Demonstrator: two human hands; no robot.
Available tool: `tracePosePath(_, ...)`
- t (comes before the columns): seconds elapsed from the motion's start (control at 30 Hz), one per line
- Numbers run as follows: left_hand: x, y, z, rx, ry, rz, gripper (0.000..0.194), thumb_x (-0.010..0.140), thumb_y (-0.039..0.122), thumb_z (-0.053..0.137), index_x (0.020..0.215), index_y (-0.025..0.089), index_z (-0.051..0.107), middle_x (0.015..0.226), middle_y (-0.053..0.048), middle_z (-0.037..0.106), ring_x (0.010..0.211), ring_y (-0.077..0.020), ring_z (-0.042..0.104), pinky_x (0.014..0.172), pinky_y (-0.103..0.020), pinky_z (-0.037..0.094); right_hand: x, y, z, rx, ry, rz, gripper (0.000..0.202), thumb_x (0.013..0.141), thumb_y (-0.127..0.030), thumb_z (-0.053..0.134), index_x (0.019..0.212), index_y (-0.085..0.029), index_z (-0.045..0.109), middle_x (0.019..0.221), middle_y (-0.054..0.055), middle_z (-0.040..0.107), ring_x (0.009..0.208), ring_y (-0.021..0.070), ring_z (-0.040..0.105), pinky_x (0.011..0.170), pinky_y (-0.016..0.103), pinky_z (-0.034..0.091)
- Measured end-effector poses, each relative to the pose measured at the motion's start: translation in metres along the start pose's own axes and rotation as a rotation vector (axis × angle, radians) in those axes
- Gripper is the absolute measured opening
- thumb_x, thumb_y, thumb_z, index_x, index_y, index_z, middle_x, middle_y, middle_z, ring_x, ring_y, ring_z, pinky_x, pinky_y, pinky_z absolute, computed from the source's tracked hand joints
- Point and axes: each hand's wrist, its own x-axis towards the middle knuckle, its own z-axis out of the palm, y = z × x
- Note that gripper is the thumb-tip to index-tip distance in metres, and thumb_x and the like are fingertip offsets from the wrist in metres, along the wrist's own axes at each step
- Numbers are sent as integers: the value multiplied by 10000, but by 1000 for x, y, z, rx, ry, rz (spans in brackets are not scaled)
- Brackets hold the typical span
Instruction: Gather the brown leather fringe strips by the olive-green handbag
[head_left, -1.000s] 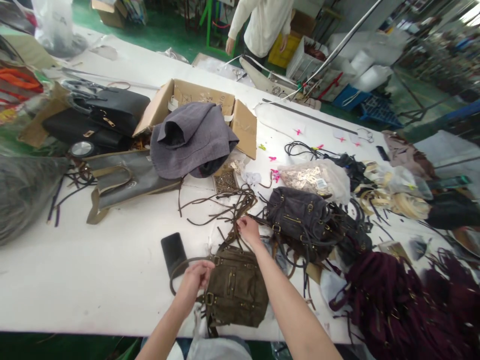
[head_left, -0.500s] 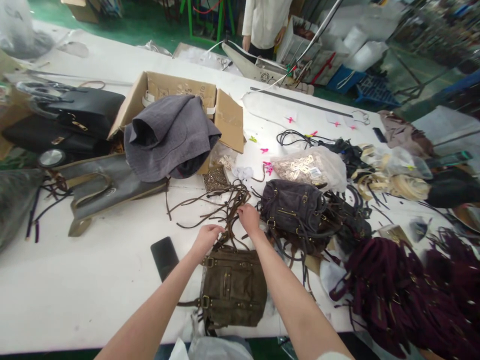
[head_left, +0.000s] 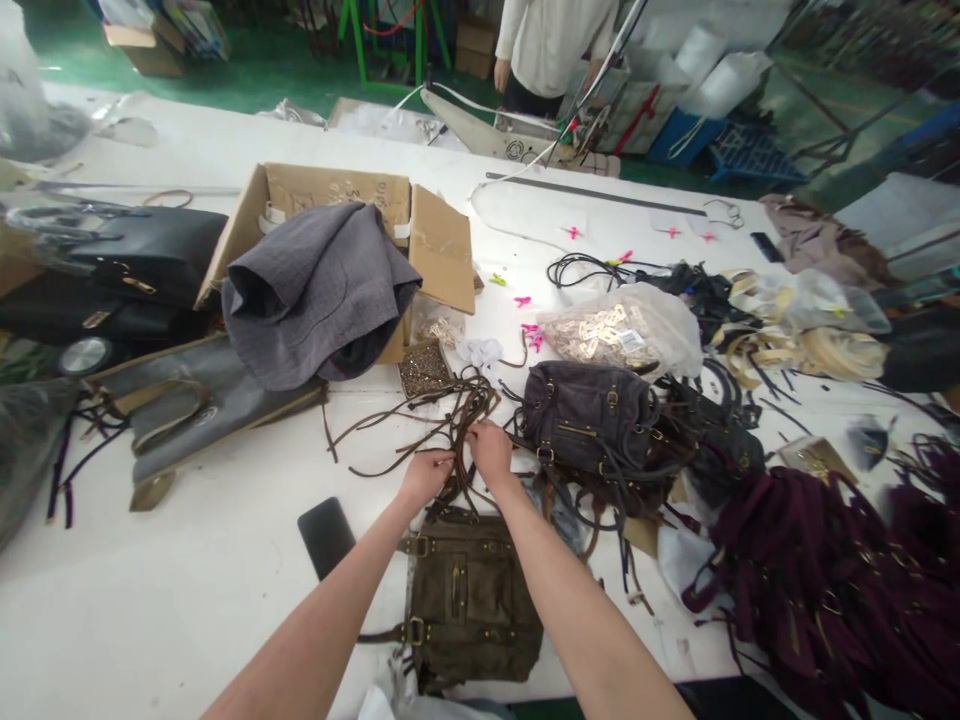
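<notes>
An olive-brown leather bag (head_left: 469, 600) with brass buckles lies at the near edge of the white table (head_left: 187, 580). Just beyond it spreads a tangle of thin brown leather straps (head_left: 420, 420). My left hand (head_left: 426, 472) and my right hand (head_left: 489, 448) sit side by side at the near end of that tangle, both pinching straps. A dark grey-purple bag (head_left: 585, 418) rests right of my right hand.
A black phone (head_left: 326, 535) lies left of the olive bag. A cardboard box (head_left: 420, 235) draped with grey cloth (head_left: 315, 290) stands behind. Black bags (head_left: 142, 255) are at far left, maroon bags (head_left: 817, 580) at right. Another person (head_left: 551, 45) stands across the table.
My left hand left the olive bag's side and moved up to the straps beside my right hand. The view shifted slightly.
</notes>
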Motion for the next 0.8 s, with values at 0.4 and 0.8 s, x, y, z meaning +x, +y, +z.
tracePosePath(0.4,26,-4,-40,289,20,-9,410,999,199,574,1355,220,778,1411,-170,743,1357,-385,661,1179,-491,476,-9,26,2,77,-53,-74,217,1064,-276,587,1075,-199,790,1133,101,781,1001,215,722,882,292,504)
tracePosePath(0.8,38,-10,-52,-75,200,-90,293,993,205,664,1251,135,782,1344,-180,778,1290,-273,703,1194,-455,487,-4,32,5,405,-35,11,113,973,-211,651,938,-194,757,1116,116,769,1011,231,705,996,340,497)
